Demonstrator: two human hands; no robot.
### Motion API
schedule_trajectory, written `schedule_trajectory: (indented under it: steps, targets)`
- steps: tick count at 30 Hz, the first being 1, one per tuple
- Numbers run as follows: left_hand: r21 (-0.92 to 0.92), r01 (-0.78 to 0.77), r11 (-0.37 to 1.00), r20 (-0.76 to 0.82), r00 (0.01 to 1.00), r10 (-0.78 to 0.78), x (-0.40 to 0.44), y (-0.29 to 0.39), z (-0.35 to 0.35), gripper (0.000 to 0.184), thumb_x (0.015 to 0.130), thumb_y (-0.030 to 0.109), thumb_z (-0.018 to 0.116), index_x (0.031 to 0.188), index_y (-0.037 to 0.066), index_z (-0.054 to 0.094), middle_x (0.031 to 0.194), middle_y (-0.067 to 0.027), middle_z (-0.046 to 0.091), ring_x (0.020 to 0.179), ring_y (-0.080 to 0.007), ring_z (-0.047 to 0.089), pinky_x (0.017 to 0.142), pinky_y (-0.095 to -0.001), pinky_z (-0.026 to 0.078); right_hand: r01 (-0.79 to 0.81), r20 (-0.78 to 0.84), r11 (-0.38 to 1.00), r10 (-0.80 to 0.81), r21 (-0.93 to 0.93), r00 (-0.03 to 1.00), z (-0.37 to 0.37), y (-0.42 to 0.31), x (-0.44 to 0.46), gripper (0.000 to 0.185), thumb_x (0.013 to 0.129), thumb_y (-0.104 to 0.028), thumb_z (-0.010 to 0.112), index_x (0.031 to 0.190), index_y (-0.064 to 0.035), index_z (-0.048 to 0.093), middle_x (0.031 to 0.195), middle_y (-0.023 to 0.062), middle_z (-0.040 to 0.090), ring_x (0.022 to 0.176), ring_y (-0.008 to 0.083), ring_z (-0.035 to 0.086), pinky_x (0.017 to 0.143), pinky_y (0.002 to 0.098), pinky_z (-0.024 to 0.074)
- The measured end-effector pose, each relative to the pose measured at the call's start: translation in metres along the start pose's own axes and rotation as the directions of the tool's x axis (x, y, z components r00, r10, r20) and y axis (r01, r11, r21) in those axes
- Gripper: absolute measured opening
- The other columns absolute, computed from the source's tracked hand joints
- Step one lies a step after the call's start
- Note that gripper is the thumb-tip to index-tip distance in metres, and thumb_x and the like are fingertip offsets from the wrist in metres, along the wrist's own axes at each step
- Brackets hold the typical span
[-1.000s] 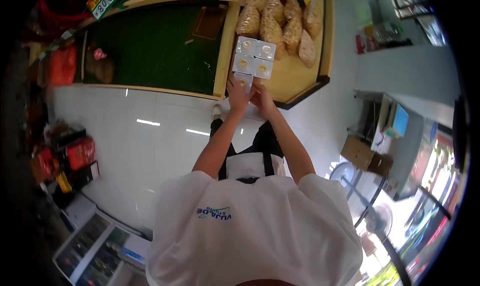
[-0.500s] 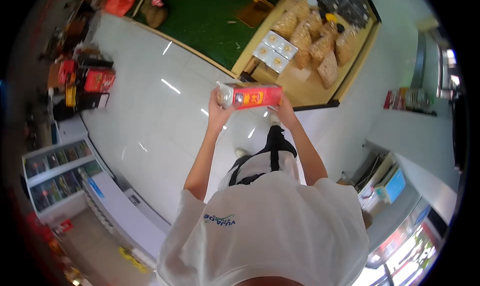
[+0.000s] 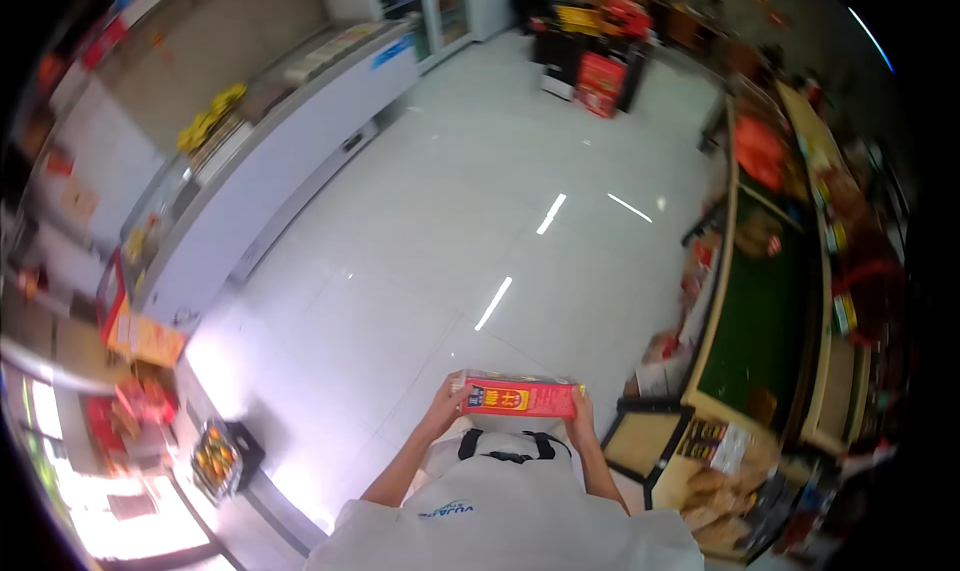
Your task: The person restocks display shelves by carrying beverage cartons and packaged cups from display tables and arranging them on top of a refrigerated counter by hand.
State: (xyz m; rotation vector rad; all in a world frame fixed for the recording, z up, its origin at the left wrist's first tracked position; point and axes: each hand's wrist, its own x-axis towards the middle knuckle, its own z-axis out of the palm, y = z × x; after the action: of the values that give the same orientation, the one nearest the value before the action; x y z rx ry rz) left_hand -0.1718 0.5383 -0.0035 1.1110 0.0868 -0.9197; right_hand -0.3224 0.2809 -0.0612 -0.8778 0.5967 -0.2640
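A red and pink box (image 3: 518, 398) with yellow lettering is held level in front of my body, above the floor. My left hand (image 3: 442, 411) is wrapped round its left end. At the right end, my right hand (image 3: 582, 423) grips the box. Clear wrapping or pale packs show along the far edge of the box, too small to make out.
A long white chest freezer (image 3: 270, 166) stands at the left. Red and black boxes (image 3: 601, 83) are on the floor ahead. A green-lined wooden display (image 3: 757, 321) runs along the right, with bagged goods (image 3: 715, 501) at its near end. A fruit crate (image 3: 217, 459) is at lower left.
The view has swung left, away from the display to the freezer and open floor. My hands went from the white packs on the display to the red box, now held closer to my body.
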Motion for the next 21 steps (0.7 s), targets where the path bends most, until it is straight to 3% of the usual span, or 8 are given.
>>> schedule_trajectory:
  steps: [2, 4, 8, 11, 13, 17, 19, 21]
  targets:
    - [-0.16, -0.095, 0.983, -0.148, 0.986, 0.072, -0.022, 0.014, -0.041, 0.055, 0.092, 0.032, 0.058, 0.133, 0.004, 0.035, 0.119, -0.0102, 0.053, 0.107, -0.0177, 0.057, 0.087, -0.0347, 0.051, -0.039, 0.173, 0.989, 0.063, -0.14, 0.983, 0.077, -0.006, 0.015, 0.046, 0.096, -0.035, 0.05, 0.126, -0.0005, 0.045, 0.116, 0.0071, 0.056, 0.109, 0.0163, 0.054, 0.094, 0.0321, 0.0428]
    - [-0.263, -0.216, 0.94, -0.27, 0.952, 0.143, -0.028, 0.024, -0.071, 0.054, 0.094, 0.041, 0.053, 0.13, 0.004, 0.038, 0.115, -0.0096, 0.055, 0.104, -0.0167, 0.058, 0.087, -0.0343, 0.051, 0.001, 0.222, 0.977, 0.048, -0.213, 0.974, 0.138, -0.012, 0.034, 0.042, 0.095, -0.032, 0.052, 0.126, -0.0051, 0.044, 0.115, 0.0053, 0.053, 0.104, 0.0141, 0.054, 0.092, 0.0304, 0.0434]
    - [-0.306, -0.349, 0.886, -0.321, 0.914, 0.25, -0.014, 0.045, -0.085, 0.052, 0.093, 0.037, 0.056, 0.129, 0.003, 0.04, 0.114, -0.0097, 0.056, 0.104, -0.0169, 0.058, 0.087, -0.0337, 0.051, -0.031, 0.306, 0.991, 0.071, -0.134, 0.95, 0.152, -0.001, 0.072, 0.041, 0.096, -0.035, 0.049, 0.125, -0.0069, 0.044, 0.118, 0.0052, 0.052, 0.106, 0.0156, 0.055, 0.095, 0.0333, 0.0426]
    - [-0.199, -0.363, 0.91, -0.288, 0.909, 0.3, 0.018, 0.099, -0.112, 0.051, 0.089, 0.031, 0.061, 0.127, 0.002, 0.042, 0.112, -0.0098, 0.057, 0.105, -0.0166, 0.057, 0.087, -0.0322, 0.05, -0.227, 0.261, 0.972, 0.204, 0.061, 0.944, 0.176, 0.014, 0.118, 0.039, 0.096, -0.037, 0.045, 0.122, -0.0085, 0.046, 0.117, 0.0063, 0.054, 0.108, 0.0191, 0.055, 0.096, 0.0373, 0.0436]
    - [0.103, -0.338, 0.936, -0.279, 0.893, 0.353, 0.048, 0.135, -0.116, 0.051, 0.086, 0.025, 0.065, 0.126, 0.002, 0.044, 0.111, -0.0106, 0.057, 0.103, -0.0166, 0.057, 0.087, -0.0315, 0.049, -0.377, 0.294, 0.909, 0.317, 0.176, 0.902, 0.189, 0.015, 0.149, 0.038, 0.094, -0.037, 0.043, 0.12, -0.0096, 0.047, 0.116, 0.0079, 0.057, 0.109, 0.0223, 0.056, 0.096, 0.0396, 0.0443]
    - [0.308, -0.317, 0.897, -0.325, 0.851, 0.412, 0.104, 0.215, -0.112, 0.048, 0.085, 0.025, 0.067, 0.12, 0.003, 0.043, 0.109, -0.012, 0.057, 0.101, -0.0169, 0.056, 0.086, -0.0306, 0.048, -0.521, 0.292, 0.834, 0.461, 0.18, 0.838, 0.25, -0.024, 0.202, 0.035, 0.09, -0.034, 0.042, 0.115, -0.0095, 0.05, 0.115, 0.0094, 0.059, 0.109, 0.0233, 0.057, 0.095, 0.0406, 0.0451]
    - [0.324, -0.334, 0.885, -0.355, 0.824, 0.441, 0.146, 0.233, -0.137, 0.042, 0.086, 0.023, 0.065, 0.115, 0.003, 0.042, 0.105, -0.0105, 0.056, 0.099, -0.0163, 0.056, 0.084, -0.0305, 0.048, -0.496, 0.299, 0.86, 0.446, 0.118, 0.844, 0.263, -0.016, 0.259, 0.041, 0.09, -0.036, 0.042, 0.119, -0.0082, 0.049, 0.119, 0.0106, 0.057, 0.111, 0.0238, 0.056, 0.096, 0.0407, 0.0446]
    - [0.06, -0.433, 0.899, -0.413, 0.81, 0.418, 0.166, 0.238, -0.161, 0.033, 0.087, 0.019, 0.062, 0.11, 0.004, 0.044, 0.102, -0.0086, 0.055, 0.097, -0.0156, 0.056, 0.082, -0.0303, 0.049, -0.452, 0.265, 0.887, 0.416, 0.093, 0.87, 0.274, -0.004, 0.287, 0.046, 0.09, -0.039, 0.041, 0.123, -0.0069, 0.048, 0.124, 0.0118, 0.056, 0.113, 0.0244, 0.055, 0.097, 0.0407, 0.0441]
